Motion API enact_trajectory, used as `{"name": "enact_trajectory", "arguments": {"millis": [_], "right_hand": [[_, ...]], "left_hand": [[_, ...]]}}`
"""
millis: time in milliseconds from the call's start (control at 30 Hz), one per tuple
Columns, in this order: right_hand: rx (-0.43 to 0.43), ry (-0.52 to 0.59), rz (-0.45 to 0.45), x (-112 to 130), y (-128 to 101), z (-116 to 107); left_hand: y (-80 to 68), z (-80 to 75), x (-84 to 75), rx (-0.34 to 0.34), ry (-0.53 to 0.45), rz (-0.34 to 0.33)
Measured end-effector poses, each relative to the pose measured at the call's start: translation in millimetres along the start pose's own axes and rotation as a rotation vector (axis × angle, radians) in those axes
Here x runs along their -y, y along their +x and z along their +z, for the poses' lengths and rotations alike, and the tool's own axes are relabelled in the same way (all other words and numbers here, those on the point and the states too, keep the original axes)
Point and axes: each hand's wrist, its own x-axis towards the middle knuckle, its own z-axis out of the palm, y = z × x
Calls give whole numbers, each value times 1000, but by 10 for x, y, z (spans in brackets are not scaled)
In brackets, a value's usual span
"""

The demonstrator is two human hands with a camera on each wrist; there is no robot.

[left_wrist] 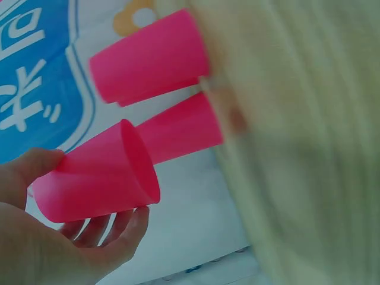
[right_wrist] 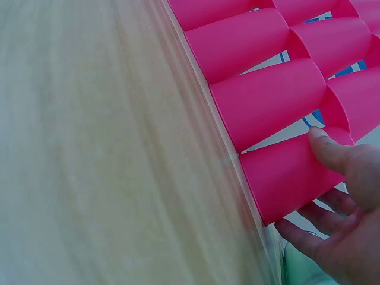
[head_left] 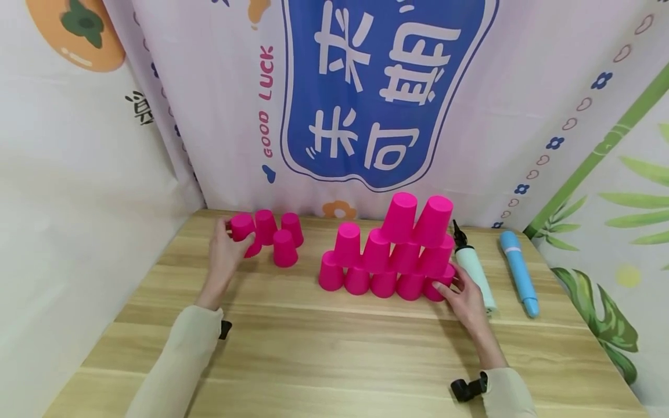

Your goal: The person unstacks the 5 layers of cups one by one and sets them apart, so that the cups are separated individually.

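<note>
Left hand [head_left: 226,251] grips one pink cup [head_left: 242,227] — three loose cups [head_left: 284,248] beside; stack [head_left: 389,255] roughly twelve.

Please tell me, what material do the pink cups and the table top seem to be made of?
The bright pink tapered cups look like thin plastic with a smooth, slightly glossy finish: uniform colour, a thin rim on the cup held in the left hand, soft highlights. The light wooden table top shows plank-like grain lines; it could be wood or a wood-pattern laminate, matte.
</note>
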Motion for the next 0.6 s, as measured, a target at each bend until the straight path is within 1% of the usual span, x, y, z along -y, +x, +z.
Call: {"name": "enact_trajectory", "arguments": {"millis": [133, 267, 333, 400, 600], "right_hand": [[6, 3, -10, -15, -20, 4], [1, 2, -8, -29, -21, 13], [-2, 4, -6, -33, -14, 15], [-4, 7, -8, -32, -9, 15], [-7, 10, -21, -15, -8, 5]], "left_hand": [[-17, 76, 163, 71, 38, -20], [2, 149, 271, 120, 75, -6], [17, 178, 308, 138, 95, -1], [32, 201, 337, 158, 110, -11], [58, 241, 359, 211, 100, -55]]}}
